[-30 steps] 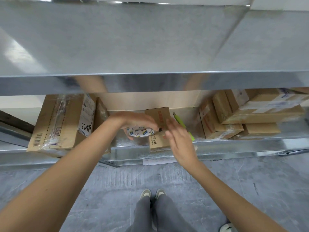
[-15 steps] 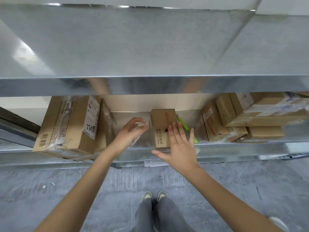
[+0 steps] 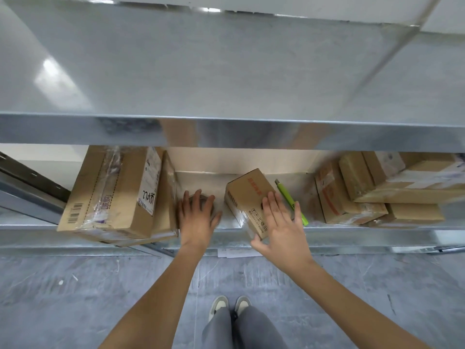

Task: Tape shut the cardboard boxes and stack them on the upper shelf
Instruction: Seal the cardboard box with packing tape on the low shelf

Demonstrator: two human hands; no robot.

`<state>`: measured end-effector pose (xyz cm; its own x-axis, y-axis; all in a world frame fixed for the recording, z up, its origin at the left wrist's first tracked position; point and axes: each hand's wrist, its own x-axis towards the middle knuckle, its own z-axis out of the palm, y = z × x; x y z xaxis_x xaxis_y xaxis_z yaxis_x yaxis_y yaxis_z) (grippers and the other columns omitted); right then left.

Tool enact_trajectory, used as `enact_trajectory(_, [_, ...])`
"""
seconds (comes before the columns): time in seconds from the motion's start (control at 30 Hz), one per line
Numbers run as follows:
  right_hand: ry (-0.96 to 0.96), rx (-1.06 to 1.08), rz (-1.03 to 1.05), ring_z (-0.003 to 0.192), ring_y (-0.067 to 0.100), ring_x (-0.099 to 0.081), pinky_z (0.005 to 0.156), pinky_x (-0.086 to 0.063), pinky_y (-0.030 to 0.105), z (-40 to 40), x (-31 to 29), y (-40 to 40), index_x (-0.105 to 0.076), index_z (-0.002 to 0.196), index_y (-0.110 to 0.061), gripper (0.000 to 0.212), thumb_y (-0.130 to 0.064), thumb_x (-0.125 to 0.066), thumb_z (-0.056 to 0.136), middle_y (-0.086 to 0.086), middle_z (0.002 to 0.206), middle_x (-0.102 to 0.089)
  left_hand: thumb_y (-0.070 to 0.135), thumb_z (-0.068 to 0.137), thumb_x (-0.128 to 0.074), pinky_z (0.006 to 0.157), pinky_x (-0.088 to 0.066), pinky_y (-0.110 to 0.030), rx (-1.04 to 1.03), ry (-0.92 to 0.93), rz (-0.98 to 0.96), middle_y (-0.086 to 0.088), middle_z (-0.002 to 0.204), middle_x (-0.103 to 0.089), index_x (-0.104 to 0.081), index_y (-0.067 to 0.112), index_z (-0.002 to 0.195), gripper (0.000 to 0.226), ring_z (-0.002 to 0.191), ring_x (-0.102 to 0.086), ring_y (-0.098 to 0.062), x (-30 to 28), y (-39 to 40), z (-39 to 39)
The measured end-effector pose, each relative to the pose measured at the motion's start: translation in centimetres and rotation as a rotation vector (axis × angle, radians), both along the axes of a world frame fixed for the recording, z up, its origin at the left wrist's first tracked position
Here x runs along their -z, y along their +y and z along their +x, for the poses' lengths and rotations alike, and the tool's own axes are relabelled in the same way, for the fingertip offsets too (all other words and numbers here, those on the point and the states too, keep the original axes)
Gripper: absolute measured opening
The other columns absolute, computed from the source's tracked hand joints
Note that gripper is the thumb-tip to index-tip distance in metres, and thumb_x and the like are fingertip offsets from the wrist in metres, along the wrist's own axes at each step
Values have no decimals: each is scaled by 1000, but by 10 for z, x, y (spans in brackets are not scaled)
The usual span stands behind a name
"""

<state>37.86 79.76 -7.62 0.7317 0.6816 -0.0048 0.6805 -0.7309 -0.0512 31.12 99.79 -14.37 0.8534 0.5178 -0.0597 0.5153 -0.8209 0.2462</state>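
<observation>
Nearest me, my right hand [image 3: 279,222] lay spread, fingers straight and splayed, flat against the near right face of the small cardboard box [image 3: 247,197], thumb at its lower front corner; it pressed on the box but gripped nothing. The box sat on the lower shelf [image 3: 352,238] at its front edge, skewed so one corner pointed toward me and slightly overhung the lip. My left hand [image 3: 197,217] rested palm down over the tape roll [image 3: 202,199] just left of the box, fingers draped loosely across the top; I could not tell whether they closed round it, as the hand hid most of the roll. I judged the step to be getting hold of the box for the lift, and to do it well I wanted the left hand off the tape and onto the box's far left face, so both palms squeezed opposite sides evenly, then draw it straight out before raising it, since the upper shelf [image 3: 226,132] jutted overhead. A green utility knife [image 3: 289,197] lay just beside the box on the right, easily knocked. Farther left stood a large taped carton [image 3: 113,192], farther right a pile of stacked boxes [image 3: 390,187].
</observation>
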Motion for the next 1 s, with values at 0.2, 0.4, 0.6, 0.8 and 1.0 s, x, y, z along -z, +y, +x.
enact_trajectory(0.2, [48, -5, -18, 147, 24, -22, 117, -16, 59, 1, -3, -6, -34, 148, -3, 83, -53, -38, 82, 12, 157, -29, 47, 90, -63, 111, -29, -58, 35, 17, 67, -19, 148, -44, -57, 13, 135, 57, 139, -35, -44, 11, 5, 2])
enact_trajectory(0.4, [88, -45, -149, 149, 15, 10, 117, 13, 54, 22, -16, -24, -14, 156, -20, 81, -45, -44, 85, -5, 163, -9, 50, 99, -43, 122, -2, -48, -8, -30, -70, -10, 163, -11, -15, 9, 155, 75, 152, -5, -26, -3, 3, 0])
enact_trajectory(0.6, [206, -155, -184, 140, 5, 27, 116, 16, 56, 44, -26, -39, 2, 155, -27, 84, -39, -48, 89, -13, 162, 5, 7, 98, -37, 120, -23, -41, 20, -637, -319, -9, 156, -33, -39, 5, 145, 48, 147, -26, -21, -52, -29, 20])
enact_trajectory(0.8, [347, -50, 69, 141, -3, 17, 117, 13, 46, 50, -32, -27, -3, 156, -19, 77, -54, -39, 97, -11, 161, 4, 21, 104, -36, 122, -17, -39, 462, -282, -128, -4, 159, -29, -36, 5, 149, 48, 150, -14, -26, -49, -49, 41])
enact_trajectory(1.0, [311, 115, 76, 150, 12, 7, 121, 1, 49, 47, -23, 10, -4, 155, -11, 57, -32, -17, 104, 2, 164, 2, 19, 106, -31, 117, 7, -16, 504, -247, -225, -4, 163, -14, -25, 4, 152, 49, 149, 8, -16, -52, -41, 43])
